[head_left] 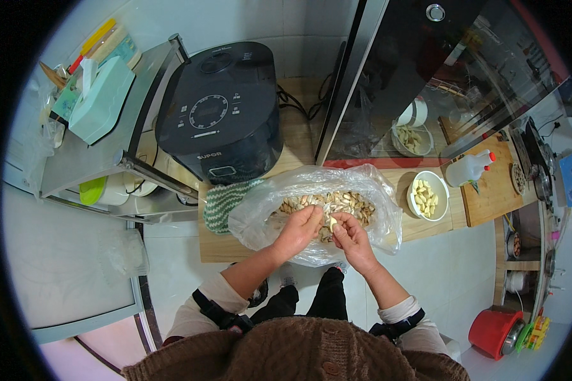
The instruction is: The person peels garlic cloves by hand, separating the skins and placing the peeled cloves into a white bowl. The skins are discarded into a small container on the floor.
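Note:
My right hand [353, 242] pinches a pale, peeled-looking garlic clove [332, 224] between thumb and fingers. Close beside it, my left hand [297, 232] has its thumb pressed to its fingers; whether something small is between them cannot be made out. Both hands are above a clear plastic bag [252, 209], spread wide on the wooden counter. Inside lies a heap of unpeeled garlic cloves [350, 202] and loose skins. To the right, a white plastic bowl [444, 209] contains several peeled cloves [424, 196].
Behind the bag sits a black SUPOR rice cooker [219, 109], next to a green-and-white patterned cloth [217, 209]. A metal shelf [109, 162] is on the left. A dark glass panel [400, 62] rises behind the bowl. Further right are a plastic jug [464, 170] and a wooden board [491, 190].

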The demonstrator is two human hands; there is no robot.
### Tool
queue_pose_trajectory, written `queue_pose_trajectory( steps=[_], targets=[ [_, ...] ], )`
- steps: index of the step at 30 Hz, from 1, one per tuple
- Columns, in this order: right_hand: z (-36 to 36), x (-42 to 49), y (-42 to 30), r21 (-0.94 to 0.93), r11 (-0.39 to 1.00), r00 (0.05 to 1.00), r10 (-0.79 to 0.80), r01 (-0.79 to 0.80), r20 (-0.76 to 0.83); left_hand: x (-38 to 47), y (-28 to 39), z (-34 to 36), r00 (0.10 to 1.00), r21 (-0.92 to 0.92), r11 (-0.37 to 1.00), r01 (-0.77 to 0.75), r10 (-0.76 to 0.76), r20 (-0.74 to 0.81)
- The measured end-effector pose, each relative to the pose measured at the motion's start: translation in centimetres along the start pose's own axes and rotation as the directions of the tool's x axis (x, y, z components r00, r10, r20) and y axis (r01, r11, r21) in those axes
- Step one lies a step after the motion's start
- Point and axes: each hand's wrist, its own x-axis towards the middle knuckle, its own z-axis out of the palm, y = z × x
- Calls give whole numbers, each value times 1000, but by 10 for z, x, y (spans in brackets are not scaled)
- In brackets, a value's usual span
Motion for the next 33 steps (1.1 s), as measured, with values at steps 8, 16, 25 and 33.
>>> queue_pose_trajectory(
  steps=[8,16,25,33],
  targets=[
    [6,-6,1,-14,998,996,-59,60,71,1,7,1,975,341,919,-200,153,160],
    [-2,-7,-7,494,844,970,116,-210,215,-4,1,4,974,275,935,-225,208,88],
    [-2,-7,-6,215,976,995,11,-33,102,-6,3,10,982,322,928,-187,178,58],
    [-6,-9,1,514,839,981,115,-181,157,-6,-4,12,982,283,941,-184,166,87]
  ],
)
